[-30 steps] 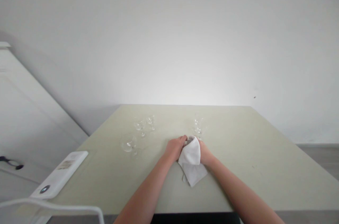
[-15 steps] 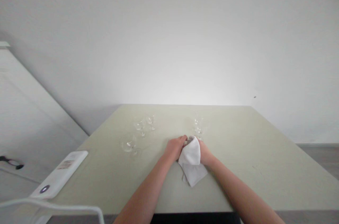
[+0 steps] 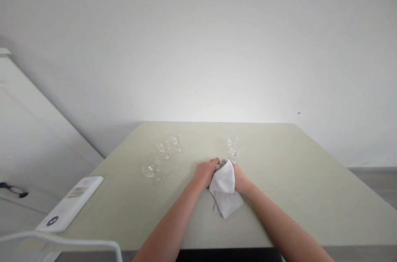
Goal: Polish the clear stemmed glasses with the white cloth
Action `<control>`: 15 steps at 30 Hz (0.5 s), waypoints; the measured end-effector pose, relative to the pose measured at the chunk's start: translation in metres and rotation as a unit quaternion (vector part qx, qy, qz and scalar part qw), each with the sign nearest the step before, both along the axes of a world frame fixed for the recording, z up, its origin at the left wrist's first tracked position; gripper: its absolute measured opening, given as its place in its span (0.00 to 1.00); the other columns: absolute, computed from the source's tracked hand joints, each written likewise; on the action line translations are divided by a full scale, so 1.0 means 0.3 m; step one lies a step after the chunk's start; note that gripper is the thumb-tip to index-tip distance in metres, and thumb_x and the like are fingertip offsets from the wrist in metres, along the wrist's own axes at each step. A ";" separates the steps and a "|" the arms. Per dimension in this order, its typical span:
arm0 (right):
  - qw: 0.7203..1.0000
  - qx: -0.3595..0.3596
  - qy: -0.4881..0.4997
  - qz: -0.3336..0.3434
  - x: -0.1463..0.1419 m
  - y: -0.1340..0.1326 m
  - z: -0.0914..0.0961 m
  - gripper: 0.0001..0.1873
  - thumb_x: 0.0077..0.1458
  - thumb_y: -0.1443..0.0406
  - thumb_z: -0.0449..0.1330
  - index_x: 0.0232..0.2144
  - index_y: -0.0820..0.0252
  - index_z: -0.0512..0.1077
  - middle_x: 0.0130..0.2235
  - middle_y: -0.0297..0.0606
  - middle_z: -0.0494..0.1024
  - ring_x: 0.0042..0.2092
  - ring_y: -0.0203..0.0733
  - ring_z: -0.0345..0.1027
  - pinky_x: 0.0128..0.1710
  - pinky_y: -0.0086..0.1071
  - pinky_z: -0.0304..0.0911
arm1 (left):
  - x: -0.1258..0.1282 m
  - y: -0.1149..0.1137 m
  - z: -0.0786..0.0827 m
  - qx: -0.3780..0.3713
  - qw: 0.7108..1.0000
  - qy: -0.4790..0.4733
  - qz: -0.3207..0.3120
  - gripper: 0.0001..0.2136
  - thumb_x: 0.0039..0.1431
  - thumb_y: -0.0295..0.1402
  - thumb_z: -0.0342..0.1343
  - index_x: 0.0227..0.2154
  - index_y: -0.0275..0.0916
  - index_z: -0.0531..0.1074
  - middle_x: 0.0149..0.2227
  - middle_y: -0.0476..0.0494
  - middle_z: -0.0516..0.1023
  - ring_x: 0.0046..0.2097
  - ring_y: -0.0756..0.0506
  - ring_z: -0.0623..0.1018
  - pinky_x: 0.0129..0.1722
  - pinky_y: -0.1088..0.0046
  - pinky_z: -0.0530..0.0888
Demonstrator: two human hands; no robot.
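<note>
A white cloth (image 3: 223, 179) is bunched between my two hands, its lower corner hanging towards me over the table. My left hand (image 3: 205, 172) is closed at the cloth's left upper side, fingers curled inward. On the other side my right hand (image 3: 241, 177) grips the cloth, which covers most of its fingers. Whether the cloth has something inside it is hidden. Just beyond the hands stand clear stemmed glasses (image 3: 232, 152). To the left are a large stemmed glass (image 3: 150, 168) and two smaller stemmed glasses (image 3: 164, 146), apart from my hands.
The pale table (image 3: 304, 208) reaches back to a white wall (image 3: 198, 47). On its left edge lies a white flat device (image 3: 70, 204) with a round button. A white cable (image 3: 77, 242) crosses the lower left, near a white cabinet (image 3: 34, 129) with a dark handle.
</note>
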State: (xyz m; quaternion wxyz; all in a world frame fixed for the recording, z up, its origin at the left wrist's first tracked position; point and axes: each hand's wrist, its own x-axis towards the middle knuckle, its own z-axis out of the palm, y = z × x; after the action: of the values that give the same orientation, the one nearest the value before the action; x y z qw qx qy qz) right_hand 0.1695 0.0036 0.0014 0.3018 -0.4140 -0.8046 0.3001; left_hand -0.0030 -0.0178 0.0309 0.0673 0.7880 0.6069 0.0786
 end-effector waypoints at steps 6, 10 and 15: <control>1.000 0.008 -0.005 0.006 0.001 -0.007 0.007 0.10 0.51 0.63 0.60 0.35 0.59 0.63 0.31 0.37 0.75 0.31 0.42 0.72 0.29 0.30 0.60 | 0.004 -0.001 0.005 -0.010 1.000 0.004 0.007 0.11 0.65 0.33 0.47 0.49 0.46 0.65 0.44 0.45 0.78 0.44 0.45 0.78 0.38 0.73 0.67; 1.000 0.003 -0.012 0.008 0.004 -0.009 0.011 0.11 0.51 0.63 0.60 0.36 0.58 0.63 0.32 0.37 0.76 0.32 0.42 0.72 0.29 0.30 0.60 | 0.007 -0.004 0.013 -0.016 1.000 0.004 0.008 0.11 0.65 0.33 0.47 0.50 0.46 0.65 0.45 0.45 0.78 0.45 0.45 0.78 0.39 0.73 0.68; 1.000 0.004 -0.029 0.007 0.007 -0.004 -0.002 0.13 0.51 0.61 0.60 0.36 0.58 0.62 0.32 0.37 0.75 0.32 0.41 0.71 0.30 0.30 0.61 | 0.008 -0.002 0.012 -0.022 1.000 0.004 0.012 0.11 0.64 0.32 0.48 0.49 0.46 0.65 0.46 0.46 0.78 0.45 0.45 0.78 0.39 0.73 0.68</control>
State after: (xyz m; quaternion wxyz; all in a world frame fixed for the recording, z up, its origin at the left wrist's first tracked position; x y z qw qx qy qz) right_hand 0.1715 0.0023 0.0008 0.2777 -0.4156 -0.8174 0.2865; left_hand -0.0005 -0.0185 0.0345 0.0816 0.7794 0.6181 0.0626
